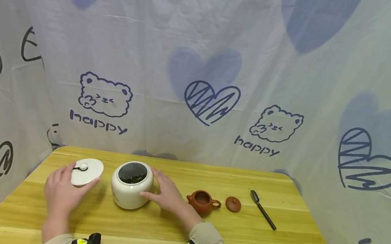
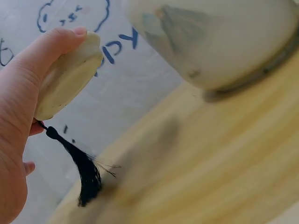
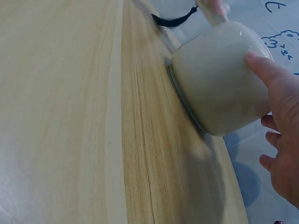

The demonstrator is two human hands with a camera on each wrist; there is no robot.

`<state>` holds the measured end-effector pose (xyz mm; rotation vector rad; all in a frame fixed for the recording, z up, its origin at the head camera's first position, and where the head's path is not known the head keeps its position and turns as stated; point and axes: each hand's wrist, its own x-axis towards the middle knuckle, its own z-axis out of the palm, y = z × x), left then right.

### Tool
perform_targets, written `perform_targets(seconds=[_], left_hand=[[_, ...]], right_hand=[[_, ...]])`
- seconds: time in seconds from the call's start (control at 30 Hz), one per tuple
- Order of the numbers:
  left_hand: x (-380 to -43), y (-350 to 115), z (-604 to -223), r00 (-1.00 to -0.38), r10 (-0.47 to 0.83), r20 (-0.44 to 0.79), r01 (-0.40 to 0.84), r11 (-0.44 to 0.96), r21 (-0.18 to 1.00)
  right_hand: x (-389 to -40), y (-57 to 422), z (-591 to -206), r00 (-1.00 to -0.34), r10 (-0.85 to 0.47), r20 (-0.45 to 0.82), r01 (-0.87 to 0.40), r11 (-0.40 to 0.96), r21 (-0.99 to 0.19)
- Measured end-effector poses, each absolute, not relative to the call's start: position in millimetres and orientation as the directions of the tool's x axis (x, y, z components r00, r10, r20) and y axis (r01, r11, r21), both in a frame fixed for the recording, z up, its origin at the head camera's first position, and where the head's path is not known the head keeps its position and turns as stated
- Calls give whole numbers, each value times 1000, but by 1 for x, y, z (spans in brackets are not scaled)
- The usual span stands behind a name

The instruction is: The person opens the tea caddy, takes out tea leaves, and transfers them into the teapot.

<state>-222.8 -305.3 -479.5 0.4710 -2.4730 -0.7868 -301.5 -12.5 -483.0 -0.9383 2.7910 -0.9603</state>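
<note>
My left hand (image 1: 62,193) grips a round white lid (image 1: 91,171) by its edge, held over the table left of the white ceramic jar (image 1: 127,195). From the lid hangs a black tassel (image 2: 85,175), seen in the left wrist view. The jar stands uncovered, with dark tea leaves (image 1: 134,179) inside. My right hand (image 1: 168,194) holds the jar's right side, thumb on the near wall and fingers round the far side. In the right wrist view the thumb lies against the jar's smooth wall (image 3: 219,79).
Right of the jar stands a small reddish-brown clay teapot (image 1: 203,207) without its lid, partly behind my right forearm. Its matching lid (image 1: 233,204) lies beside it. Farther right is a dark tea scoop (image 1: 264,212). A printed curtain (image 1: 151,133) borders the wooden table (image 1: 134,227).
</note>
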Motion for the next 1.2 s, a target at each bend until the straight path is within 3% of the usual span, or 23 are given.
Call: perform_targets(seconds=[0.6, 1.2], left_hand=[[-241, -292, -513, -871, -414, 266, -198, 790, 580], [-246, -296, -518, -891, -447, 79, -330, 756, 565]], right_hand=[[-302, -11, -487, -818, -555, 150, -531, 627, -570], [-300, -12, -482, -818, -556, 146, -529, 629, -570]])
